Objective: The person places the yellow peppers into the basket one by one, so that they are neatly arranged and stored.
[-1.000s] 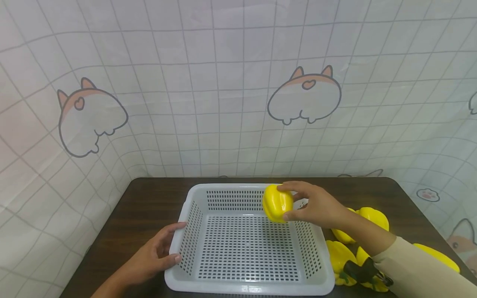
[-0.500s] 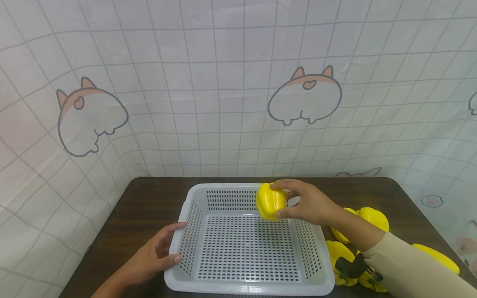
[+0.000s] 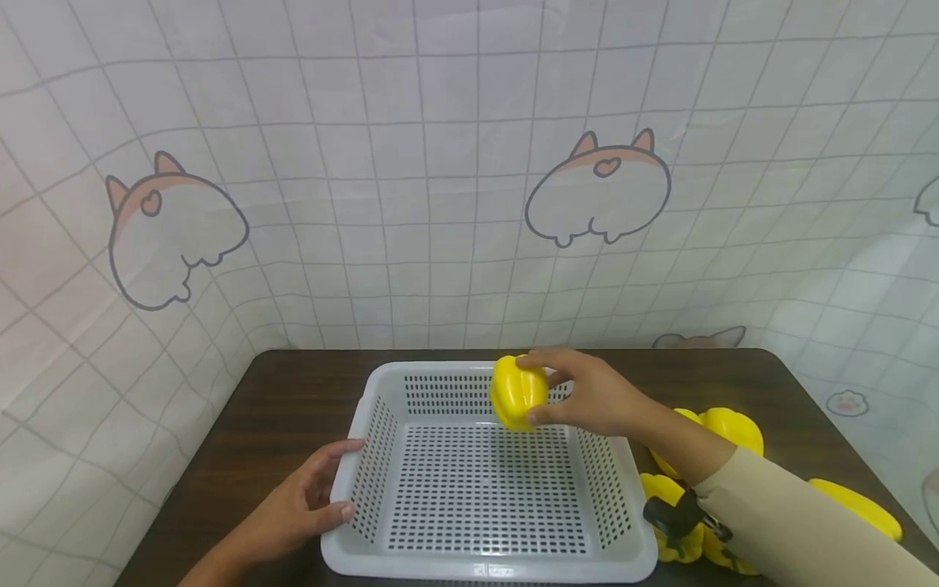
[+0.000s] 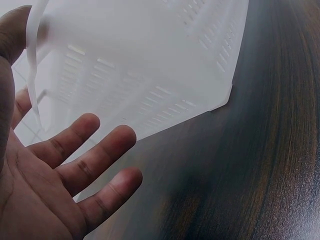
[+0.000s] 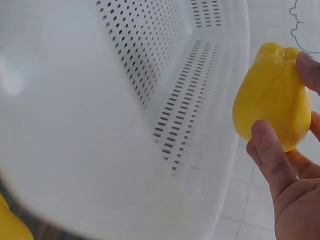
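My right hand (image 3: 597, 395) grips a yellow bell pepper (image 3: 513, 395) between thumb and fingers, above the back part of a light grey plastic basket (image 3: 484, 569). In the right wrist view the bell pepper (image 5: 272, 95) is held stem-side unseen, past the basket's rim (image 5: 227, 165). My left hand (image 3: 289, 514) rests against the basket's left side, thumb and index fingertips at the rim. The left wrist view shows the left hand's (image 4: 65, 175) other fingers loosely extended beside the perforated wall (image 4: 140, 75). No pepper is visible inside the basket.
Several yellow bell peppers (image 3: 734, 430) lie on the dark wooden table (image 3: 308, 399) right of the basket, partly hidden by my right forearm. A longer yellow item (image 3: 858, 507) lies farther right. A white gridded curtain (image 3: 455, 179) with cartoon prints hangs behind the table.
My right hand has carried the bell pepper a little to the left over the basket. The left hand has stayed at the basket's left rim.
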Tool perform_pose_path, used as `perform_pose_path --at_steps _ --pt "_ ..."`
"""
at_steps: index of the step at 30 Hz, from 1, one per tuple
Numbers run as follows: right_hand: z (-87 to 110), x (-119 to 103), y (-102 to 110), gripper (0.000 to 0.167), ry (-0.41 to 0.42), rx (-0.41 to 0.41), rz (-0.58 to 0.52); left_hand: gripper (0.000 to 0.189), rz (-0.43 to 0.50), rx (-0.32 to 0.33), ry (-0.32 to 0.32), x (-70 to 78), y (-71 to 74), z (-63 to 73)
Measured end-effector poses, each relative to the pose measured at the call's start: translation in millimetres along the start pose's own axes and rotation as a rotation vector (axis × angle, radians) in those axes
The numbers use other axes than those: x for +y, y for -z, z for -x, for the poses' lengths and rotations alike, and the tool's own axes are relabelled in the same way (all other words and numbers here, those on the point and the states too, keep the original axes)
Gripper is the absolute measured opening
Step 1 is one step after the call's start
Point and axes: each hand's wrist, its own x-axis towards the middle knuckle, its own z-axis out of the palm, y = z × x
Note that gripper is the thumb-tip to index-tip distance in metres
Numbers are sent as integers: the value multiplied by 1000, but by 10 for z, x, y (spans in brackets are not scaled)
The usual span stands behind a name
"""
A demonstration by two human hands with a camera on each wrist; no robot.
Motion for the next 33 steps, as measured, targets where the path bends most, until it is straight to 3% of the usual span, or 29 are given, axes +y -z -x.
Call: perform_pose_path --at_steps 33 --pt "-244 -218 -267 73 13 -37 -64 70 -5 2 5 1 13 9"
